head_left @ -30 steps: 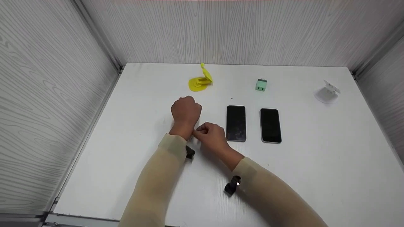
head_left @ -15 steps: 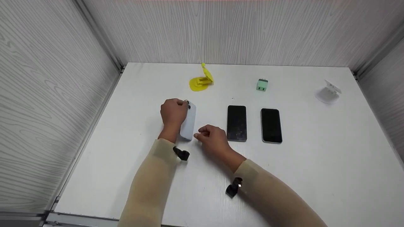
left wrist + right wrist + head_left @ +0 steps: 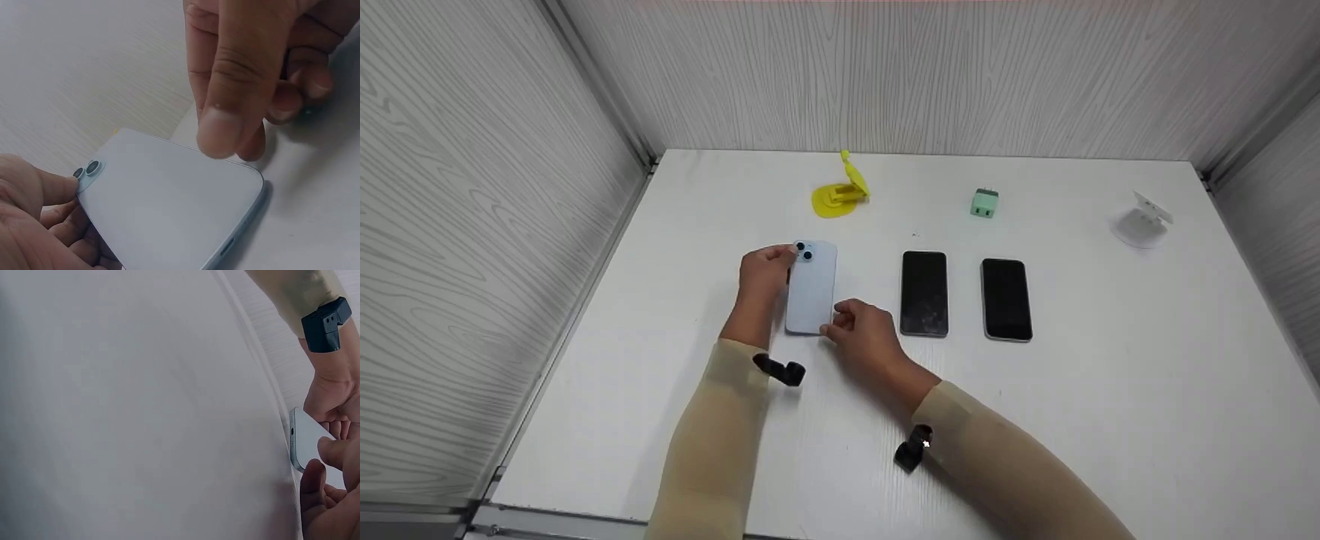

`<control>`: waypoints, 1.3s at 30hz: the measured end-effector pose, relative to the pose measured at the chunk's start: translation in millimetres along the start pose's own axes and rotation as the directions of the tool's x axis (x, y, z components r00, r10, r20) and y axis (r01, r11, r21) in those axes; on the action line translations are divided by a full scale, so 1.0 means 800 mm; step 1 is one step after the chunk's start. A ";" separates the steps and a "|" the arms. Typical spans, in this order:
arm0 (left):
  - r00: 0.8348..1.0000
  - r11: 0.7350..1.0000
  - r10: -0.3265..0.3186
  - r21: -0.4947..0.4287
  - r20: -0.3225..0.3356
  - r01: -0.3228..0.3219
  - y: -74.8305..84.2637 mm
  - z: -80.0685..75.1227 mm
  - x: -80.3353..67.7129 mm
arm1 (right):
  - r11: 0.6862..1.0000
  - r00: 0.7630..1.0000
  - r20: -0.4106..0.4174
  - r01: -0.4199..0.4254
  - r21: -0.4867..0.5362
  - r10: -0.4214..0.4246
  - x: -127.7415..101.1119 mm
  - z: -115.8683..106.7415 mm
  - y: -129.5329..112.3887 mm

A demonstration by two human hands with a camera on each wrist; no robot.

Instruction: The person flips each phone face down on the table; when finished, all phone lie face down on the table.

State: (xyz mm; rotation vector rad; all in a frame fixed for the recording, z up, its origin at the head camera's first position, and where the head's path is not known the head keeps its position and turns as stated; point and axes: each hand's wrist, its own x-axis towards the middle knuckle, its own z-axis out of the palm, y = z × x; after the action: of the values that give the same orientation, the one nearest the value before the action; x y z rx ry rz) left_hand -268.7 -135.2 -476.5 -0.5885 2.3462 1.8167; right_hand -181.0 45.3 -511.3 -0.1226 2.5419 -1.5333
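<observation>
A light blue phone shows its back, with two camera lenses at the upper left corner, in the head view. My left hand pinches it beside the lenses, thumb on the back and fingers curled at the side. In the left wrist view the phone slants across the picture. My right hand is at its lower right corner, with loosely bent fingers; the thumb overlaps the phone's edge. From the right wrist, the phone's end with its charging port shows beyond the right thumb and finger.
To the right lie two dark-screened phones, one nearer and one farther. Behind stand a yellow phone stand, a green charger plug and a white stand. Panelled walls enclose the white table.
My left hand has moved left and turned, and the light blue phone has come into view, its back turning upward. The right hand has hardly moved; the phone is now right by its fingertips.
</observation>
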 end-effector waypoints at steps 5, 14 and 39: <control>0.997 0.985 -0.049 -0.164 0.054 0.057 -0.006 0.001 0.001 | 0.999 1.000 0.010 0.008 -0.038 -0.008 0.001 0.002 -0.002; 0.997 0.954 -0.030 -0.296 0.069 0.049 -0.013 0.006 0.000 | 0.996 1.000 0.006 0.020 -0.088 -0.020 0.005 0.003 -0.001; 0.990 0.984 0.140 0.105 0.015 -0.141 -0.027 -0.014 0.007 | 0.955 0.993 0.023 0.120 -0.273 -0.118 0.011 0.014 -0.005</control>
State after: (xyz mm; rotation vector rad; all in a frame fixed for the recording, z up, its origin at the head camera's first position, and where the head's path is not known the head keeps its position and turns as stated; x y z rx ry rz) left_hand -263.9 -151.4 -494.7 -0.4122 2.5189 1.7309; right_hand -187.5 32.2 -514.0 -0.3206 2.7735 -1.2039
